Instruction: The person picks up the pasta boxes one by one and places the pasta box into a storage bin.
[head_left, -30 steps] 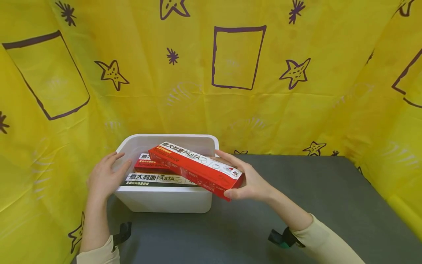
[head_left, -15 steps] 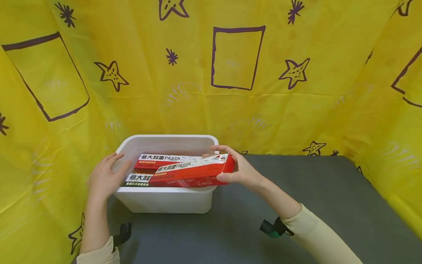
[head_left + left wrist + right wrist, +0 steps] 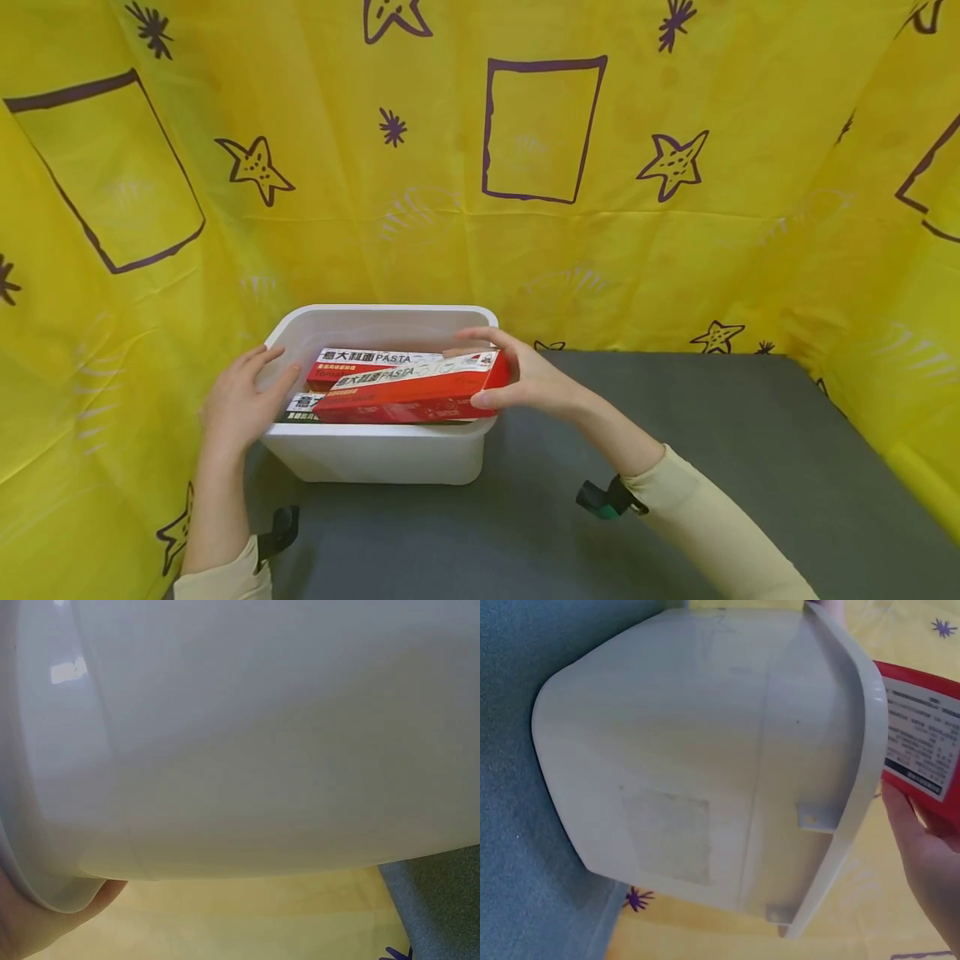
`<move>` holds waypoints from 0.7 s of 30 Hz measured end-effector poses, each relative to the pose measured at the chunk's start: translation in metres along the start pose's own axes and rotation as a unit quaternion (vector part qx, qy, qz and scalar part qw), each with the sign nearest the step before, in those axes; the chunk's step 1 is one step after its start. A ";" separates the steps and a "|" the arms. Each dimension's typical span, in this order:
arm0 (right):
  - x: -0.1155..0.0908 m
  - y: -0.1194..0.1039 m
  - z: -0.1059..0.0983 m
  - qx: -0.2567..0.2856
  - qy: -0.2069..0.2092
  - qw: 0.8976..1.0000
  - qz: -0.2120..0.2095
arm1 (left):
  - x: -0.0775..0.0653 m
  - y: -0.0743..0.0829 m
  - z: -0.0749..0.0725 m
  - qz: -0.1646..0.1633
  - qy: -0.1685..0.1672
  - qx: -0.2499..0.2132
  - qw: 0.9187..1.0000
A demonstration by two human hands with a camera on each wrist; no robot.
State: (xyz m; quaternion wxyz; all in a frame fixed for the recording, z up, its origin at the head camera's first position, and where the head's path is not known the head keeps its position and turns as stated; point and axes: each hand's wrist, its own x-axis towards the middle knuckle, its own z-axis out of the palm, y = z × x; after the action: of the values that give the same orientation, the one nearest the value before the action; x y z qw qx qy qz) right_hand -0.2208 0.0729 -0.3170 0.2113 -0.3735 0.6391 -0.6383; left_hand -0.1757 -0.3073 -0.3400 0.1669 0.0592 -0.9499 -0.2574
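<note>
A white plastic bin [image 3: 382,457] stands on the dark grey table. My left hand [image 3: 242,400] holds the rim at its left front corner, thumb over the inside. In the left wrist view, part of that hand [image 3: 52,930] shows past the rim. With my right hand [image 3: 543,382] I grip the right end of a red pasta box [image 3: 408,397], thumb in front and fingers behind. The box lies tilted within the bin's mouth, its right end higher. Under and behind it are another red pasta box [image 3: 333,367] and a black-and-white pasta box [image 3: 302,408], both partly covered.
Yellow cloth [image 3: 450,250] with dark drawings hangs behind and at both sides. Grey tabletop [image 3: 675,417] extends to the right of the bin and in front of it. The right wrist view shows the bin's end wall [image 3: 682,750].
My right hand has moved left, turning the red pasta box more crosswise and lowering it into the bin over the black-and-white box. My left hand stays on the rim.
</note>
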 end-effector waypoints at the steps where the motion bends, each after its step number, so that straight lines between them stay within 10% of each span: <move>1: 0.002 0.001 0.000 -0.001 -0.004 1.000 0.000 | 0.000 0.000 0.000 -0.001 -0.001 0.001 1.000; 7: 0.013 0.006 0.003 -0.049 -0.007 0.998 -0.028 | -0.001 0.000 -0.001 0.003 -0.001 0.006 1.000; 21: 0.000 0.017 -0.002 -0.157 0.136 0.976 -0.066 | -0.002 0.002 -0.002 0.006 0.000 -0.005 1.000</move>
State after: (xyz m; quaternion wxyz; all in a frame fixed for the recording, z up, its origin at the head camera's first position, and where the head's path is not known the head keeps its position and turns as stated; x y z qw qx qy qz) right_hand -0.2260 0.0727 -0.3329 0.0185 -0.3525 0.7280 -0.5877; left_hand -0.1733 -0.3057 -0.3378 0.1685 0.0527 -0.9489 -0.2617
